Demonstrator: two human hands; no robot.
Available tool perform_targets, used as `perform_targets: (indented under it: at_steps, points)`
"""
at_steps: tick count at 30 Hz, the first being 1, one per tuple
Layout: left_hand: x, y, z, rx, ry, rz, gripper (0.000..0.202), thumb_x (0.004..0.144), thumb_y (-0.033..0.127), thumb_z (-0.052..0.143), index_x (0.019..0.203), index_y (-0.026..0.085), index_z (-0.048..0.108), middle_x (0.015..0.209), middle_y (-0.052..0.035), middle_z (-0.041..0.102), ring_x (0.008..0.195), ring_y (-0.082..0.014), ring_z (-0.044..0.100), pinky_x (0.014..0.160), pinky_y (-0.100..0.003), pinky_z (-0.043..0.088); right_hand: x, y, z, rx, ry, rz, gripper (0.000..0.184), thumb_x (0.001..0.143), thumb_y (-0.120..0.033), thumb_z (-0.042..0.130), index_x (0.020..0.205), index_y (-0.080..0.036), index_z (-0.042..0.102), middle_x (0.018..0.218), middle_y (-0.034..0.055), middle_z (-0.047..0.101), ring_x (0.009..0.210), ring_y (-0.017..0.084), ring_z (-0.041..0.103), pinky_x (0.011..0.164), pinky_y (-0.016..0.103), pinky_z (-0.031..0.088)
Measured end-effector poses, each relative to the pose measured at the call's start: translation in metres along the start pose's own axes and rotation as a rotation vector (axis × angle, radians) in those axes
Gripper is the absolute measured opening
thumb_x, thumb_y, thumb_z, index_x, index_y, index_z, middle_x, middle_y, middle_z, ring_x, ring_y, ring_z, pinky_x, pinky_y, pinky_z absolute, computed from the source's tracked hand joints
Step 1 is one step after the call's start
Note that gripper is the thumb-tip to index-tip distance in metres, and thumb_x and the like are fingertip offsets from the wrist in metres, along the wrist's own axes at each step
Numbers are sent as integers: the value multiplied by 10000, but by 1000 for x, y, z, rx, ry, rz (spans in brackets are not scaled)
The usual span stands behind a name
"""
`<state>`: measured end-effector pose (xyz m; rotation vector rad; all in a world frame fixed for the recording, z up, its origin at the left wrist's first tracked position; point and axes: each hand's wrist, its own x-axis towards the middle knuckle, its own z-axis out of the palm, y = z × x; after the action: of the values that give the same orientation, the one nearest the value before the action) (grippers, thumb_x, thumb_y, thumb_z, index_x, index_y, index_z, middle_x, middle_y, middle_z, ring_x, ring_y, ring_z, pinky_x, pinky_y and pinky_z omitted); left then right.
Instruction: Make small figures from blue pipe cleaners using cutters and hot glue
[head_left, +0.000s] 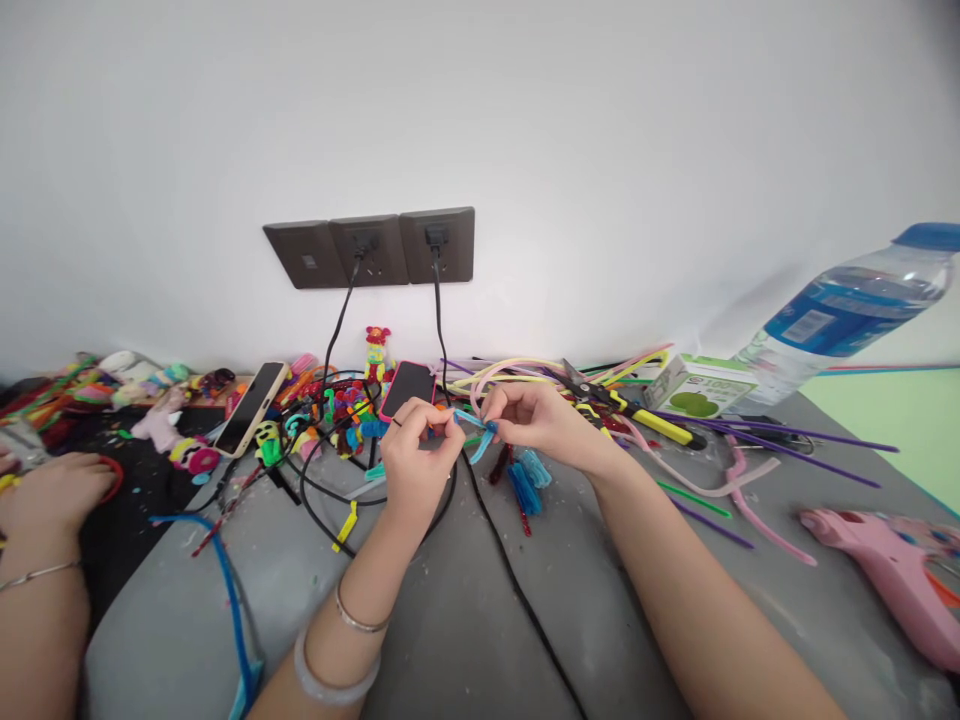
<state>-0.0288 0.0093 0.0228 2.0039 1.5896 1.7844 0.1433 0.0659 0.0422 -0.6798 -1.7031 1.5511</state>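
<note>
Light blue pipe cleaner (472,418) stretches between my two hands above the middle of the table. My left hand (421,450) pinches one end with thumb and forefinger. Closed on the other part, at a darker blue bunched bit, is my right hand (536,420). A loose tail of the pipe cleaner hangs below the right fingertips. Just under my right hand lie small blue bundles (524,486) of fuzzy stems and a dark red piece (499,464). A phone with a pink case (407,388) lies behind my left hand.
Black cables (499,535) run from the wall sockets (369,250) across the table. Yellow-handled scissors (651,420), a tissue pack (699,385), a water bottle (847,305) and a pink glue gun (885,570) are right. Another person's hand (56,495) holds red-handled scissors at left, near craft figures (195,452).
</note>
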Motion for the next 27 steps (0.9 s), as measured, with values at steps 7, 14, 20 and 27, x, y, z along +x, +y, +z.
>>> perform_targets:
  at_steps: [7, 14, 20, 27]
  points:
    - [-3, 5, 6, -348, 13, -366, 167, 784, 173, 620, 645, 185, 527, 647, 29, 487, 610, -104, 456, 569, -226, 376, -1, -3, 3, 49, -24, 11, 107, 721, -195, 711, 688, -165, 613, 762, 9, 586, 686, 114, 543, 608, 221, 441]
    - [-5, 1, 13, -591, 63, -635, 183, 705, 246, 706, 623, 175, 558, 617, 35, 510, 594, -88, 457, 559, -206, 380, -1, -4, 3, 63, -55, 31, 130, 734, -226, 735, 711, -164, 624, 745, 4, 584, 653, 109, 545, 585, 222, 444]
    - [3, 3, 11, -773, -90, -891, 230, 623, 341, 808, 715, 161, 699, 607, 9, 598, 538, -76, 484, 504, -200, 379, -1, -1, -10, 66, 40, -21, 194, 768, -306, 761, 743, -169, 627, 850, 31, 621, 745, 134, 591, 683, 261, 502]
    - [7, -6, 2, -809, -316, -815, 317, 707, 452, 793, 869, 180, 787, 779, -78, 705, 636, -120, 577, 533, -222, 458, -10, -6, -31, 34, -16, 61, 259, 764, -380, 783, 753, -172, 629, 814, 29, 646, 701, 138, 590, 646, 257, 493]
